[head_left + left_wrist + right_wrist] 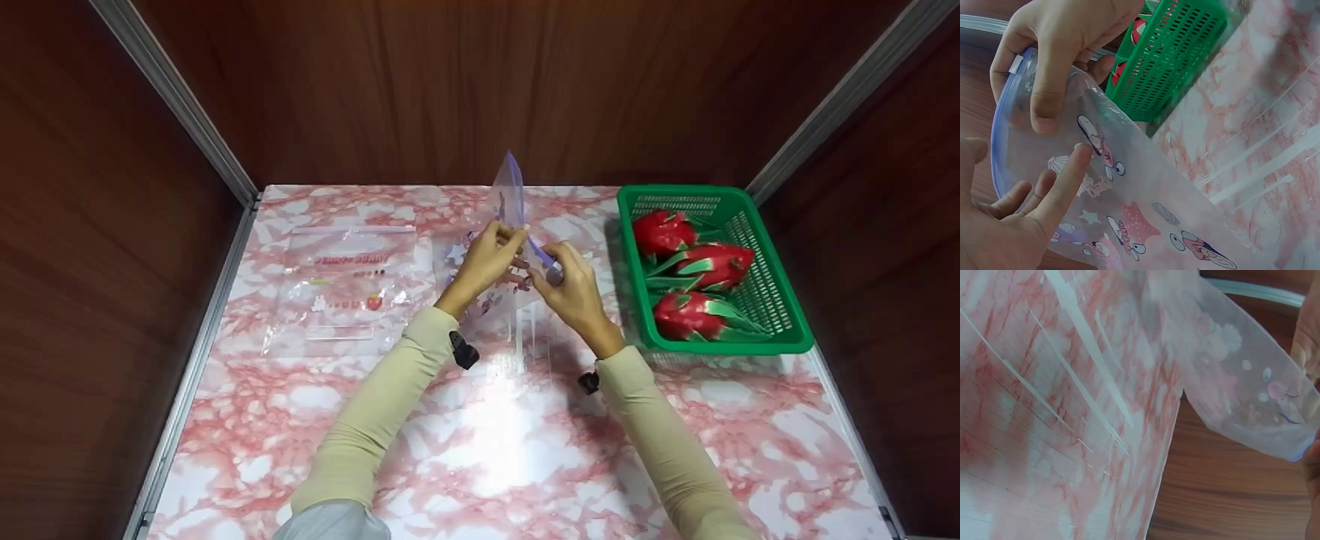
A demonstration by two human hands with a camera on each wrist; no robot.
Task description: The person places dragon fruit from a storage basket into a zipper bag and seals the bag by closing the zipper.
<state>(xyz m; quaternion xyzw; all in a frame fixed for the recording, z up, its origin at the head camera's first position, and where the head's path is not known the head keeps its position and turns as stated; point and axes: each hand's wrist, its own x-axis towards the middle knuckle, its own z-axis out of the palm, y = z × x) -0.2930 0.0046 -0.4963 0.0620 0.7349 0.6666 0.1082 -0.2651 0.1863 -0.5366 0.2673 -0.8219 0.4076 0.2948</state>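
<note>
A clear zip bag (1140, 202) with a purple zip edge and sea-themed prints stands raised between my two hands. My right hand (574, 289) pinches its purple-edged top corner, thumb on the near face; a small white piece (1016, 63) shows on the zip there. My left hand (487, 259) is at the same zip edge, its index finger (1067, 180) stretched along the printed face and its thumb apart from it. The bag's mouth looks closed or nearly so; I cannot tell which. In the right wrist view, the bag's printed side (1241, 377) hangs toward the table.
Another clear zip bag (345, 292) with red lettering lies flat at the left. At the right stands a green basket (784, 300) holding three red dragon fruits (690, 315). Brown wooden panels (450, 90) enclose the marbled table (315, 442) at the back and sides.
</note>
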